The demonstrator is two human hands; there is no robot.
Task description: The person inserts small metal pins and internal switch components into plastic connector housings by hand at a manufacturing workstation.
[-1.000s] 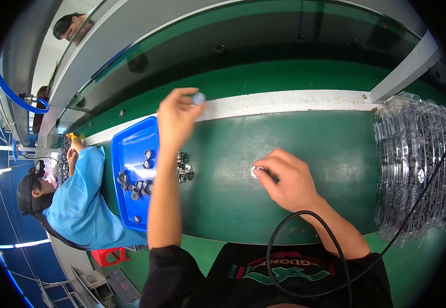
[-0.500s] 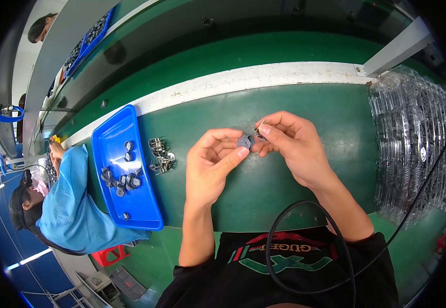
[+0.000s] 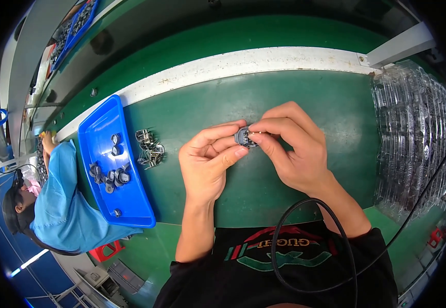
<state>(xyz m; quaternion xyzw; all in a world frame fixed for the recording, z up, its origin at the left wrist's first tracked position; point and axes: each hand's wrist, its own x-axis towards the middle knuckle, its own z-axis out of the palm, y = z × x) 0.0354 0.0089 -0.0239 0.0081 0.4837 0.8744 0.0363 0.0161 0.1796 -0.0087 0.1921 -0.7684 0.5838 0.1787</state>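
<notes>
Between the thumb and fingers of my left hand [image 3: 205, 156] is a small round grey plastic housing [image 3: 242, 137], its inner side turned to the right. My right hand [image 3: 295, 146] pinches a small metal terminal piece [image 3: 254, 133] against the housing's right side. Thumb and forefinger cover most of that metal piece. Left of my hands, a small pile of shiny metal terminal pieces [image 3: 150, 149] lies on the green table. Beyond the pile, a blue tray [image 3: 138, 205] holds several grey housings [image 3: 111, 177].
Stacked clear plastic trays [image 3: 413, 138] stand at the right. A white rail [image 3: 207, 65] runs along the table's far side. A black cable [image 3: 279, 220] loops before my body. At the left sits a co-worker in a blue top [image 3: 61, 205], near another blue tray [image 3: 71, 38].
My right hand has brought the metal piece leftward, from beside the housing to against it. My left hand has turned the housing. The whole view has shifted slightly.
</notes>
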